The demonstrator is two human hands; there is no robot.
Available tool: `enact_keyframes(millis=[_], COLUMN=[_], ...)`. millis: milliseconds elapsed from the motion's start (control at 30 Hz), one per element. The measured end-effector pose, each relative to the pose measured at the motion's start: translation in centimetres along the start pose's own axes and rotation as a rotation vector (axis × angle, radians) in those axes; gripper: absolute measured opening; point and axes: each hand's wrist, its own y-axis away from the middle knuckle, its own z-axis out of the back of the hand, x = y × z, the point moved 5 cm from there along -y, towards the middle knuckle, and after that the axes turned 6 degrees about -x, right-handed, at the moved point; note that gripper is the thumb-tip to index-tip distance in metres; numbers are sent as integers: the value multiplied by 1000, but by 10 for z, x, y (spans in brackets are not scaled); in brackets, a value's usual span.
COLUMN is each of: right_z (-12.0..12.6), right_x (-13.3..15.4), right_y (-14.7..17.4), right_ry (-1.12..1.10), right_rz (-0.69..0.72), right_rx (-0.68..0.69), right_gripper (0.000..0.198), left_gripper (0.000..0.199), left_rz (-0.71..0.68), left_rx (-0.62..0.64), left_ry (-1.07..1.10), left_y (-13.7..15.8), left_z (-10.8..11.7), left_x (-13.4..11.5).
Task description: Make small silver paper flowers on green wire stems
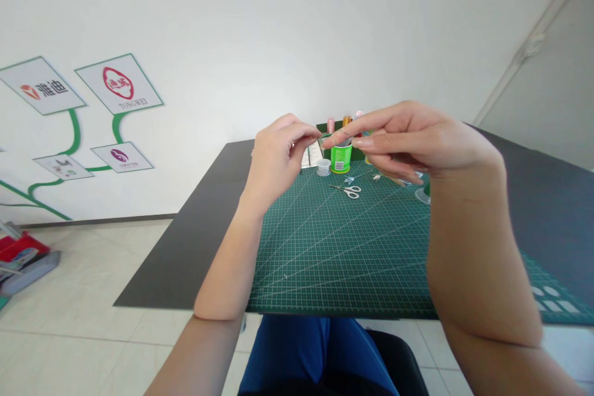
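Observation:
My left hand (285, 142) is raised above the far part of the green cutting mat (334, 247), its thumb and forefinger pinched together. A thin dark-green bit shows at those fingertips, too small to name. Close to it, my right hand (413, 139) is held palm down, with the forefinger stretched toward the left fingertips and the other fingers apart and loosely bent. I make out nothing held in the right hand. Beyond and below the hands stand a bright green tub (341, 159) and a small pale round container (323, 167). White-handled scissors (351, 191) lie on the mat.
Spools of thread (331, 125) stand at the back by the wall. A white sheet (312, 156) lies behind the left hand. Small light-blue and white pieces (349, 180) lie near the scissors. A clear-based spool (422, 196) is partly hidden by the right wrist. Black tabletop (185, 241) surrounds the mat.

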Motion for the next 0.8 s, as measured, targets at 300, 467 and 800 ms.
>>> enact_keyframes(millis=[300, 467, 800], right_z=[9, 11, 7], right_x=[-9, -10, -7], right_y=[2, 6, 6], right_ry=[-70, -46, 18], right_rz=[-40, -23, 71], right_rx=[32, 75, 253], right_gripper=[42, 38, 33], left_gripper=[21, 21, 22], left_rz=[-65, -93, -99], left_rx=[90, 109, 94], left_ry=[-18, -28, -122], left_y=[1, 1, 1], left_z=[-3, -3, -5], left_x=[-4, -7, -2])
